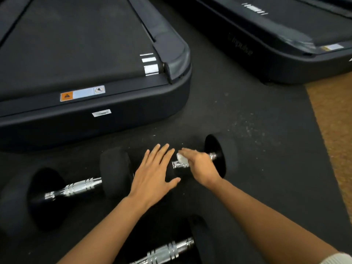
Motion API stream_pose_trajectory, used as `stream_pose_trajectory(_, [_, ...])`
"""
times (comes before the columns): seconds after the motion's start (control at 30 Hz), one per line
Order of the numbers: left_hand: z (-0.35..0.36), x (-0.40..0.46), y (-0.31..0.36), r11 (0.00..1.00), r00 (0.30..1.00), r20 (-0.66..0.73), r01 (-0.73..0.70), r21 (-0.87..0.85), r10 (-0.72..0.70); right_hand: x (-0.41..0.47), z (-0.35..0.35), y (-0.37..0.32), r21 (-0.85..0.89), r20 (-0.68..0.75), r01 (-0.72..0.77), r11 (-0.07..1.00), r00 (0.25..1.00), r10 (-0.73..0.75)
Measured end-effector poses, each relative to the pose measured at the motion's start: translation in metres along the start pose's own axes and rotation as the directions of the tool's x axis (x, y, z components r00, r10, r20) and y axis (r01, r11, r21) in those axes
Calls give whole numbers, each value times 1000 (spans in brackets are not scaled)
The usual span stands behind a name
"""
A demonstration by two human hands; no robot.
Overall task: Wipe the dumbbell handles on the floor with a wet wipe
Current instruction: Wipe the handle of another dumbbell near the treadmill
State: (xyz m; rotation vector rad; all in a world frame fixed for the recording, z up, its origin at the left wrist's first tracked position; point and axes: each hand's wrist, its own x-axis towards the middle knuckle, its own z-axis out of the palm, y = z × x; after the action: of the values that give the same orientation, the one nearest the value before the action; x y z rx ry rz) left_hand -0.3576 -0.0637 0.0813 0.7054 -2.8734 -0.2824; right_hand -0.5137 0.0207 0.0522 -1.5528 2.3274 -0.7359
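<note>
Three black dumbbells with chrome handles lie on the dark rubber floor. My right hand (200, 166) grips the chrome handle (178, 165) of the right dumbbell (219, 153) with a white wet wipe (182, 159) bunched under its fingers. My left hand (154, 174) lies flat with straight, spread fingers over that dumbbell's left weight, which it hides. A second dumbbell (74, 187) lies to the left, untouched. The third dumbbell (167, 250) sits at the bottom edge between my forearms.
A treadmill deck (95, 111) fills the upper left, its rear edge just beyond the dumbbells. A second treadmill (266, 44) stands at the upper right. The black mat (266, 140) ends at a tan floor strip (335, 121) on the right.
</note>
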Motion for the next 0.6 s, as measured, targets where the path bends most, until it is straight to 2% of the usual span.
stream_pose_trajectory(0.13, [18,-4,-11,999,999,39,18,-41,-16,2,32,21,-89,20,96,991,995,-95])
stream_pose_trajectory(0.27, [30,-2,-15,996,998,51,35,-77,-31,0,48,31,-222,-129,193,956,966,-225])
stream_pose_trajectory(0.37, [37,-2,-16,998,999,26,38,-54,-37,-2,52,34,-213,-187,211,954,950,-252])
stream_pose_trajectory(0.5, [37,-2,-15,999,1000,16,27,-38,-26,9,51,22,-156,-164,224,962,954,-249])
stream_pose_trajectory(0.6, [35,-3,-12,996,999,17,45,-76,-44,7,43,22,-140,-63,279,950,955,-289])
